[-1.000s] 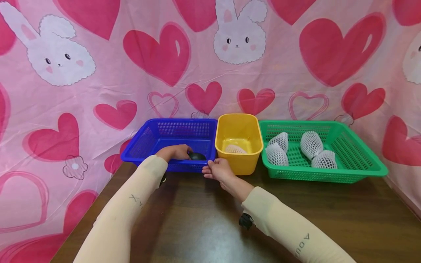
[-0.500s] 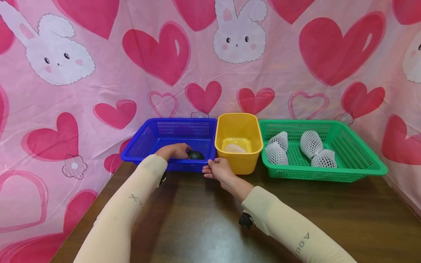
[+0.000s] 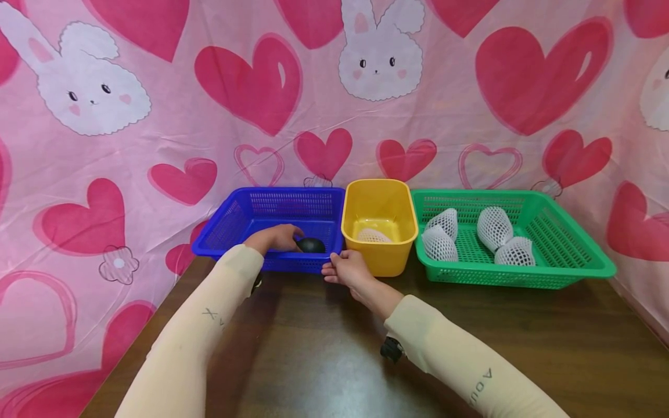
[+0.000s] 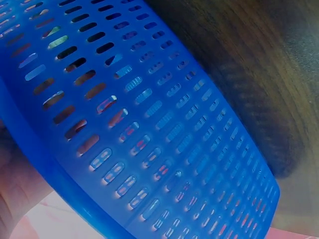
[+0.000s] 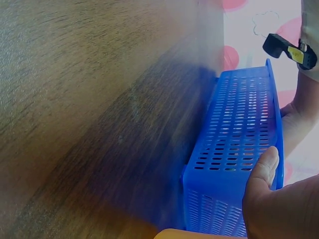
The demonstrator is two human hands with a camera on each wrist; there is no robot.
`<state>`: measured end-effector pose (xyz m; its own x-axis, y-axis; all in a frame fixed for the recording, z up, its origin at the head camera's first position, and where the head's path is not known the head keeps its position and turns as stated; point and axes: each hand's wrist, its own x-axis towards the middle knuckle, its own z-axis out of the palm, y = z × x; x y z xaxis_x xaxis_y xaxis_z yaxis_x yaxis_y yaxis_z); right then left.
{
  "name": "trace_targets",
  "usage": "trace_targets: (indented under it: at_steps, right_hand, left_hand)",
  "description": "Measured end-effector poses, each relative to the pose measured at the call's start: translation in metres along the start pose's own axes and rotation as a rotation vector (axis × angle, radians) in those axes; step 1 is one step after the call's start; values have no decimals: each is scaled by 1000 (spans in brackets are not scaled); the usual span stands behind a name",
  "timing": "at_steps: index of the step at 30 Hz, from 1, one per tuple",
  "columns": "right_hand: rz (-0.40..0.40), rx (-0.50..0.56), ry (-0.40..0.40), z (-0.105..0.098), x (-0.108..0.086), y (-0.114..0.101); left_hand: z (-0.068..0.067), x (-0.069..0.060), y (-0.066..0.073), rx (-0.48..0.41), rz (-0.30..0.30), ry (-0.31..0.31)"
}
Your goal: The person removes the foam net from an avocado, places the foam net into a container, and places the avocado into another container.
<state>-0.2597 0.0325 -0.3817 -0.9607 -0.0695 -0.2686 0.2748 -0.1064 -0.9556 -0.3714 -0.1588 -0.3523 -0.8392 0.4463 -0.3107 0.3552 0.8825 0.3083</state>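
In the head view my left hand [image 3: 279,238] reaches over the front rim into the blue basket [image 3: 292,197]. Its fingertips are beside a smooth, dark green oval thing [image 3: 312,245], avocado-like, lying at the basket's front right. Most of that oval shows, and the fingers look loosely bent next to it. The left wrist view has the basket's slotted wall [image 4: 164,119] in front, hiding most of the hand. My right hand [image 3: 349,268] holds the basket's front right corner, thumb at the rim and fingers below it. In the right wrist view a digit of my right hand [image 5: 266,199] lies against the outer wall.
A yellow bin [image 3: 387,255] stands against the blue basket's right side, with a pale foam net [image 3: 373,235] inside. Right of it, a green basket [image 3: 575,249] holds several white foam-netted things [image 3: 493,229]. All stand on a dark wooden table [image 3: 324,348] before a patterned pink cloth.
My left hand has drawn back slightly to the left from the dark green oval, which shows more fully now. The right hand has stayed at the basket's corner.
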Motion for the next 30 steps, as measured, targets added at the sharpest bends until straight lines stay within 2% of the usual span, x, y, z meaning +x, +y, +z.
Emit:
trace_targets:
  at_steps: [5, 10, 14, 19, 23, 30]
  right_hand:
    - [9, -12, -1, -1, 1, 1]
    - [9, 0, -9, -1, 1, 1]
    - [20, -6, -13, -2, 0, 0]
    - [14, 11, -22, -3, -2, -2]
    - [1, 32, -34, -4, -2, -3]
    - [-5, 16, -46, -6, -1, 1]
  left_hand:
    - [-3, -1, 1, -23, 4, -5]
    - [-11, -8, 7, -82, 31, 57]
    - [-17, -16, 15, -107, 85, 130]
    - [-20, -28, 27, -114, 152, 155]
    - [-19, -38, 34, -122, 172, 155]
    - [-12, -48, 35, -157, 218, 183]
